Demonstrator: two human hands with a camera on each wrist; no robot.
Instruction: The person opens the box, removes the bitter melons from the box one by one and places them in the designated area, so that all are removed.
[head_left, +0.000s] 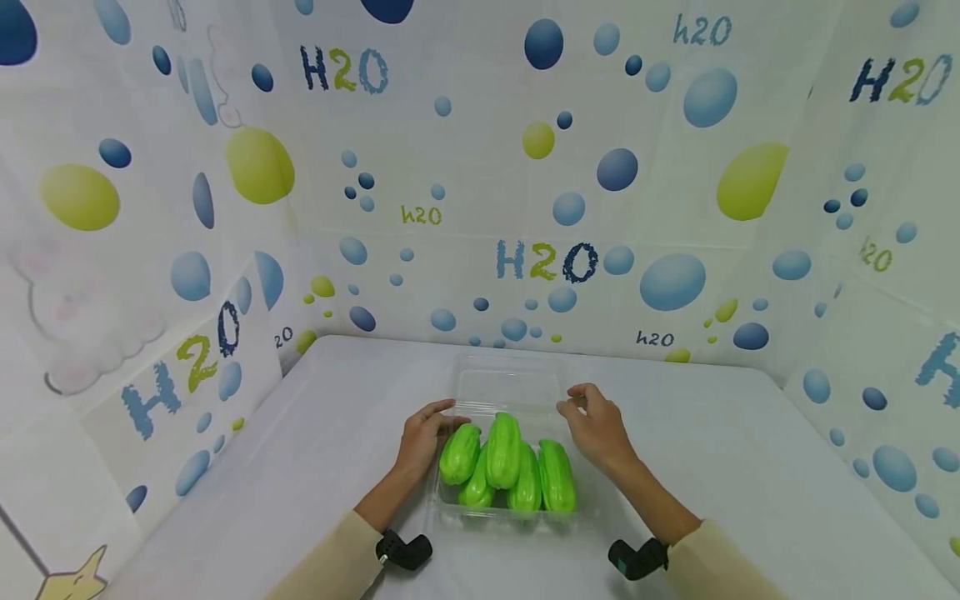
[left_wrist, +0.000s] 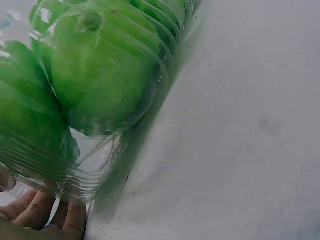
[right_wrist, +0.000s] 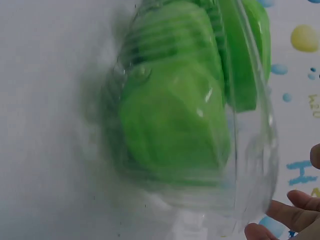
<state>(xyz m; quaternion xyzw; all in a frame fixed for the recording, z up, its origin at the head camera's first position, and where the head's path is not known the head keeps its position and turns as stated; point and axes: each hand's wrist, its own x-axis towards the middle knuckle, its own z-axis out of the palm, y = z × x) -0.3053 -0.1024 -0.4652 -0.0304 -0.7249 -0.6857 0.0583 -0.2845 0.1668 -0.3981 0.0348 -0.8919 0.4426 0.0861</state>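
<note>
I have the left hand (head_left: pixel 422 437) angled inward, fingers bent at the rear-left corner of the box (head_left: pixel 448 503); can't tell if it grips. Five green veg (head_left: pixel 503 451) sit inside, between the hands; lid (head_left: pixel 510 386) open behind. Right hand (head_left: pixel 600 429) angles inward near the rear-right corner, fingers loosely bent, parted.

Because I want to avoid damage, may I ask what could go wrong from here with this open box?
The uppermost green vegetable lies over others, so it might roll, or get in the way if the lid were closed. The clear box looks thin, so it could bend if the left hand at its side pressed hard. The right hand is at the lid's corner; a one-sided pull might twist it.
</note>
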